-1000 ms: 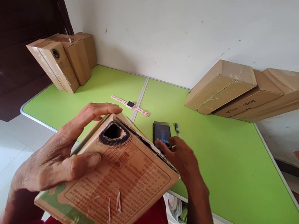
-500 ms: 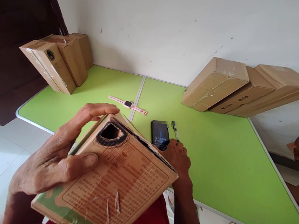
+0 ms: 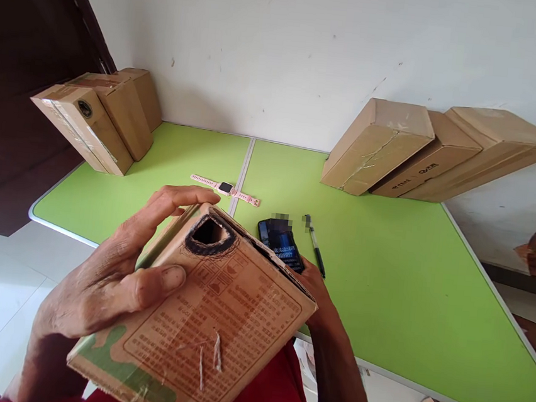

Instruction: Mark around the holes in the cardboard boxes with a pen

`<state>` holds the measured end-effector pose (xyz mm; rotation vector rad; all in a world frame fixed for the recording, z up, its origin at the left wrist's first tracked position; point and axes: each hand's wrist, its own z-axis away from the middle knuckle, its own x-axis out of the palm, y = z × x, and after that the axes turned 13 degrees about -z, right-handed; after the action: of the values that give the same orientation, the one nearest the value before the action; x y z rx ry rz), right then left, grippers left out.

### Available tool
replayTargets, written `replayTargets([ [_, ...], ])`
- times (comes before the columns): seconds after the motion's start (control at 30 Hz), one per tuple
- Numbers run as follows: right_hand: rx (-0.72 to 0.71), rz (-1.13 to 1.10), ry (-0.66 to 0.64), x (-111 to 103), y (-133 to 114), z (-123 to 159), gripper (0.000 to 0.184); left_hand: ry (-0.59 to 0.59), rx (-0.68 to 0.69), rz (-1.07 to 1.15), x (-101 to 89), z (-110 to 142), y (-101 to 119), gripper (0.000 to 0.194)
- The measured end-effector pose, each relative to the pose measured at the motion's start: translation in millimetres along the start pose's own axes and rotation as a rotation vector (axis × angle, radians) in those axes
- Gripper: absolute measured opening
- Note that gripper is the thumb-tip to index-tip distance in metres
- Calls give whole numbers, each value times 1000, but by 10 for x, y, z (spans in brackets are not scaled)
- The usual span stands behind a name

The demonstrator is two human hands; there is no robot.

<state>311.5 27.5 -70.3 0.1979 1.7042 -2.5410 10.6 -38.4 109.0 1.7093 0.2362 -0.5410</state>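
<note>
A cardboard box (image 3: 237,324) with printed text and green patches is tilted close in front of me. My left hand (image 3: 128,276) grips its left side, thumb on the printed face and fingers over the top edge. Near the top corner is a hole (image 3: 208,233) ringed in black. Beyond the box lies a dark smartphone (image 3: 281,237) with a lit screen, turned at an angle. My right hand (image 3: 315,288) is closed at the phone's lower end, its fingers mostly hidden by the box. Just right of the phone, a pen (image 3: 315,246) lies on the table.
A pink-strapped watch (image 3: 225,188) lies across the seam of the green table (image 3: 406,290). Several cardboard boxes stand at the back left (image 3: 115,117) and back right (image 3: 419,149), by the white wall (image 3: 263,49). A dark door (image 3: 19,76) is at left.
My right hand has drawn back from beside the pen to the phone's lower end. The phone has turned and shifted left. The box stays in my left hand, slightly shifted in view.
</note>
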Motion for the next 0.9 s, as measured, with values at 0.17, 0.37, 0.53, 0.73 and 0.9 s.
replayTargets([
  [0.17, 62, -766, -133, -207, -149, 389, 47, -12, 14, -50, -4, -17, -8, 64],
  [0.37, -107, -962, -394, -336, -677, 902, 47, -32, 39, -59, 3, 5, -55, 62],
  [0.53, -156, -1074, -428, -368, -955, 1168, 52, -37, -24, -25, 11, 73, -102, 66],
  [0.73, -100, -1204, -550, -348, -958, 1333, 61, -29, -24, 26, 62, 96, -99, 60],
  [0.9, 20, -1166, -768, -164, -1019, 1417, 75, -11, 55, -51, 89, 1, -45, 54],
])
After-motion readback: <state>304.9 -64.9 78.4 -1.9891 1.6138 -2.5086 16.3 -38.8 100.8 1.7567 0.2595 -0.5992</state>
